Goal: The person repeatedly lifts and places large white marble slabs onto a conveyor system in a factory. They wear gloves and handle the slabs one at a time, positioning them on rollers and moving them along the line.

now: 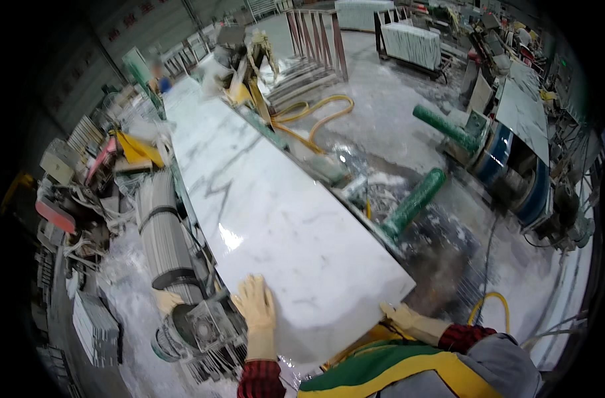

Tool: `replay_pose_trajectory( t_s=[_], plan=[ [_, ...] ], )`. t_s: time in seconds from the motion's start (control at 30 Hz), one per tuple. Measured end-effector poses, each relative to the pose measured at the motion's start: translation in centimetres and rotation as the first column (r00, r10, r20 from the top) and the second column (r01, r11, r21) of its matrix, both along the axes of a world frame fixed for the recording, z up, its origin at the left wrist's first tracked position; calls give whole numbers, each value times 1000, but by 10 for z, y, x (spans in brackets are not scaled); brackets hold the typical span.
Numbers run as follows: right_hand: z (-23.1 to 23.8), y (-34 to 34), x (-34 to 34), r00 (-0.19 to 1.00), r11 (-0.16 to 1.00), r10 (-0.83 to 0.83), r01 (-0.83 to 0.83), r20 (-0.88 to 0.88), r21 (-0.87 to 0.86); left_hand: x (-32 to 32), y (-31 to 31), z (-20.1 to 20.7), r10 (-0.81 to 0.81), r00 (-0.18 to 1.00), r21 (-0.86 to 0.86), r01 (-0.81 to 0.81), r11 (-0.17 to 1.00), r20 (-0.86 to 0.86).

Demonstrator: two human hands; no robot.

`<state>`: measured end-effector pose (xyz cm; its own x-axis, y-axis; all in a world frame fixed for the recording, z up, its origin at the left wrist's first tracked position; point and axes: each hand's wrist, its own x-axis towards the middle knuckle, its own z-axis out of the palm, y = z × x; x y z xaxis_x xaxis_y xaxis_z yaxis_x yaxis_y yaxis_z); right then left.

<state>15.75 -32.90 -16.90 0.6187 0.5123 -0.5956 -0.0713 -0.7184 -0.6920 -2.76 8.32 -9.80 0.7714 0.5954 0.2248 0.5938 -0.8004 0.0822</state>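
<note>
the white marble slab [289,252], grey-veined and glossy, lies flat in front of the person and runs lengthwise from the torso toward the upper left. the left hand [255,308], in a cream glove, is placed palm down on the slab's left margin near its close end; its fingers are extended and slightly spread. the right hand [408,320], gloved alike, is at the near right corner of the slab. its fingertips meet the edge; whether they pinch it cannot be told from this view. a green cylindrical post [414,204] projects beside the slab's right edge. a grey ribbed cylinder [162,225] stands along the left side, near the left hand. a yellow hose [507,312] curves over the floor at right. a stack of slabs [93,328] sits at lower left.
</note>
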Motion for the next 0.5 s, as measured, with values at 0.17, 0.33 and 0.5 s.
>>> replay_pose_trajectory(
  t_s=[0.17,0.33,0.5],
  plan=[
    [-21,-5,-3,999,996,38,-40,-34,-79,21,57,9,0,992,122,-16,992,129],
    [0,10,-8,992,997,-9,0,-123,-76,64,115,65,-175,982,208,156,966,78],
    [-35,2,-29,962,973,-174,202,-212,115,122,145,95,-150,988,-585,106,804,-27]
  ],
)
